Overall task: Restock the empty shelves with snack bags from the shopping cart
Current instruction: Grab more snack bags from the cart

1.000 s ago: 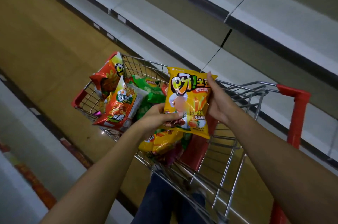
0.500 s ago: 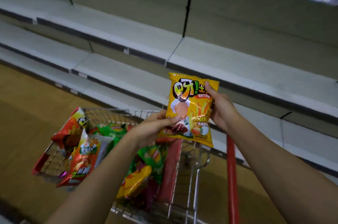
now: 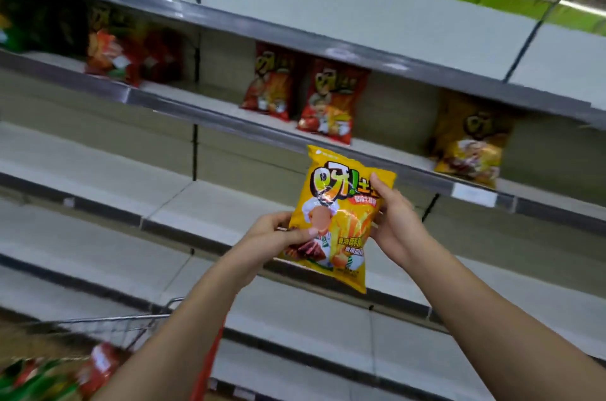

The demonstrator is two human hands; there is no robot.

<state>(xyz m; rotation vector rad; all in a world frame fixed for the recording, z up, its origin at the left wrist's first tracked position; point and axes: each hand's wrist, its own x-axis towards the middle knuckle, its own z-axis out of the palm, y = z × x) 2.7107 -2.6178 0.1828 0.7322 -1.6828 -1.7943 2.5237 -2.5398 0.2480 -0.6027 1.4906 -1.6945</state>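
Now the yellow snack bag [image 3: 341, 220] had risen from above the shopping cart [image 3: 131, 328] to shelf height; the left hand [image 3: 275, 233] and right hand [image 3: 396, 217] each gripped an edge; the matching yellow bag [image 3: 469, 145] marked its likely spot.

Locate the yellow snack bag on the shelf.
Head view, right side: the yellow snack bag stands on the partly stocked shelf, right of two red snack bags.

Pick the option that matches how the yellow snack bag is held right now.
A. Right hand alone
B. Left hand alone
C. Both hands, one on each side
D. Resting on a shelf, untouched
C: the yellow snack bag is held upright in front of the shelves, with the left hand gripping its left edge and the right hand its right edge.
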